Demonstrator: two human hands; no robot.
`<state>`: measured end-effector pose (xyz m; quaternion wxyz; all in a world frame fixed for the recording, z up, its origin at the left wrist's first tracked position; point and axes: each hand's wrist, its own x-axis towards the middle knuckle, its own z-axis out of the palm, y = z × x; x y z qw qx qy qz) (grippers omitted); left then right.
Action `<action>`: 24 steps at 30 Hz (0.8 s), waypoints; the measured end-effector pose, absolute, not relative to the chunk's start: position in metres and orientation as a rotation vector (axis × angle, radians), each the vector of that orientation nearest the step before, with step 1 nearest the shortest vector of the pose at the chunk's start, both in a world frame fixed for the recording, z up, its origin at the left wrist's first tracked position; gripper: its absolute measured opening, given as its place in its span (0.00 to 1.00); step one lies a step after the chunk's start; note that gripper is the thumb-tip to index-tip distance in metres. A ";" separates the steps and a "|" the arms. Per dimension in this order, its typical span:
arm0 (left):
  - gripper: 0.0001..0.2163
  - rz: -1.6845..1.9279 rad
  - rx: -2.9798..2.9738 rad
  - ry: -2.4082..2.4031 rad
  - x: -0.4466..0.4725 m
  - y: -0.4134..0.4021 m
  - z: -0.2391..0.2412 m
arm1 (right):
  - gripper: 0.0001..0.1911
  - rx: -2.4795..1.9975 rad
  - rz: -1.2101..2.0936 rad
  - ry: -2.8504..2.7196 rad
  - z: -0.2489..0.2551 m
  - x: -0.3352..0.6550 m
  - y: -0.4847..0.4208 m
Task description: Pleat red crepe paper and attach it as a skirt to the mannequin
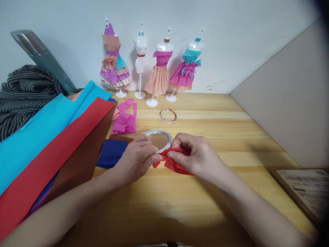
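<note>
A strip of red crepe paper (177,165) hangs between my two hands, bunched into small folds along its upper edge. My left hand (137,156) pinches its left end between thumb and fingers. Thumb and curled fingers of my right hand (194,152) grip the same strip a little further right. Just behind the red paper is a roll of tape (168,135), its ring partly covered by my left fingers; whether the hand touches it I cannot tell. A dark blue paper piece (110,152) lies left of my left hand.
Several small white dress forms, one with a paper dress (158,79), stand along the wall. Pink paper scraps (125,121) and a thinner tape ring (168,116) lie behind my hands. Long red (61,147) and blue sheets (33,133) cover the left side. A cardboard box (303,188) sits right.
</note>
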<state>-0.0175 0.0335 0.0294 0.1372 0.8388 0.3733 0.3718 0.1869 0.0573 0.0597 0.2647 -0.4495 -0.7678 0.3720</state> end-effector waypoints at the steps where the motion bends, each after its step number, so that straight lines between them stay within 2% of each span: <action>1: 0.19 1.076 2.429 1.080 -0.017 0.033 0.030 | 0.10 -1.215 1.010 -2.073 0.059 0.187 0.058; 11: 0.18 1.084 2.467 1.045 -0.018 0.034 0.028 | 0.12 -1.263 1.052 -2.029 0.058 0.184 0.060; 19: 0.16 1.048 2.745 0.946 -0.015 0.037 0.021 | 0.14 -1.414 1.190 -1.870 0.051 0.180 0.067; 24: 0.17 1.092 2.530 1.005 -0.017 0.039 0.019 | 0.15 -1.343 1.294 -1.825 0.045 0.182 0.074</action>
